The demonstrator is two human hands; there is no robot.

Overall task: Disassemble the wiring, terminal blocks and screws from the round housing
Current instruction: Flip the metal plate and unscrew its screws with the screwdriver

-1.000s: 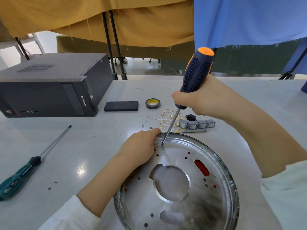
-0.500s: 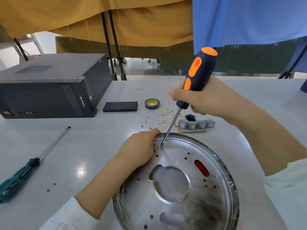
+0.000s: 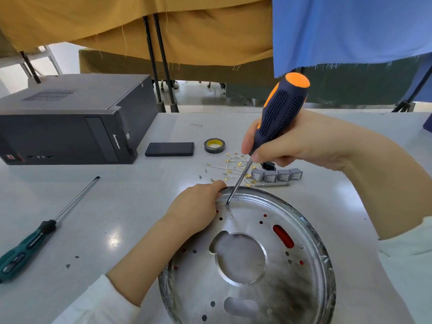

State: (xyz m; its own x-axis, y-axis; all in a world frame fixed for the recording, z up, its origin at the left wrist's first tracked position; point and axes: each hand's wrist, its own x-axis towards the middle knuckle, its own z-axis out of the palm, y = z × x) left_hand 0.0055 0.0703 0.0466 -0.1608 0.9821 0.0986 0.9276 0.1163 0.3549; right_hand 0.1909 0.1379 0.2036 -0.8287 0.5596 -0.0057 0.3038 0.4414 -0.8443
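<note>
Head view shows the round housing [image 3: 304,232] lying flat at the near edge of the table [image 3: 112,206], toward its right side, with the right hand [image 3: 287,141] wrapped round the orange-and-black screwdriver [image 3: 280,113], fingers and thumb curled tight about the lower handle. The shaft slants down to a tip seated at a small screw point just inside the housing's far rim. Over the last second the handle's orange stripe has swung round to a different face and the handle has tipped a little, while the tip has stayed on the same spot; I read that as a screw being turned out, mid-rotation, not yet free. The left hand [image 3: 196,209] rests on the far-left rim, fingers curled over its edge to steady the plate, and has not shifted. Beyond the housing, toward the middle of the table, lie the removed wires [image 3: 230,168] with brass terminals, a row of grey terminal blocks [image 3: 277,175] and a couple of loose screws [image 3: 203,173], so most of the stripping looks done. A green screwdriver [image 3: 25,249] lies at the left edge, a tape roll [image 3: 214,146] and computer case [image 3: 70,118] farther back.
</note>
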